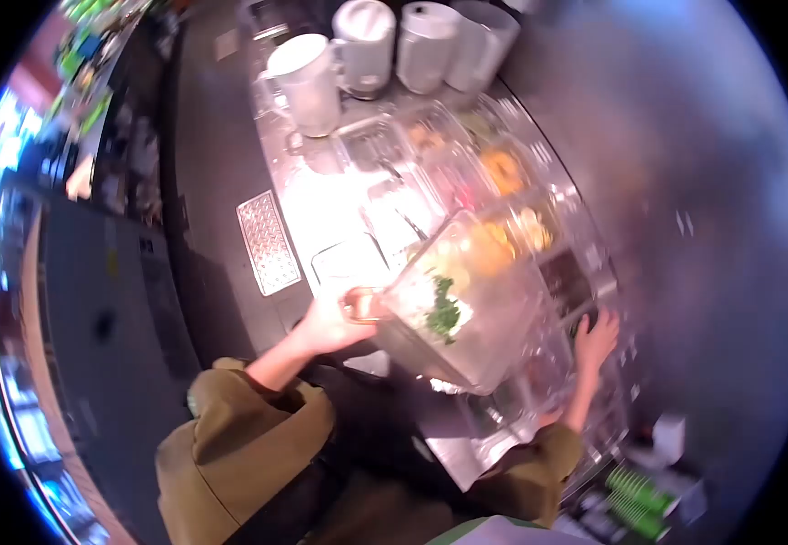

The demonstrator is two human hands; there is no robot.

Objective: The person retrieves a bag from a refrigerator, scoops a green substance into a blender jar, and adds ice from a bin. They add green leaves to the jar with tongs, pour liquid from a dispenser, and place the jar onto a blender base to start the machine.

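Observation:
My left hand (335, 320) is closed on the handle of a large clear pitcher (498, 341), held tilted over the counter. Green leaves (444, 311) and some pale pieces lie inside it. On the right, my right hand (597, 338) reaches over the far row of ingredient containers, beside a dark-filled container (567, 283). Its fingers are partly spread, and whatever lies under the fingertips is too blurred to tell. Past the pitcher are containers with orange slices (503, 171), yellow pieces (500, 238) and pale slices (535, 229).
Several white and clear pitchers (306, 86) stand at the counter's far end. A perforated metal plate (268, 243) is left of the counter (296, 204). Green items (638, 501) and a white box (668, 438) are at the lower right.

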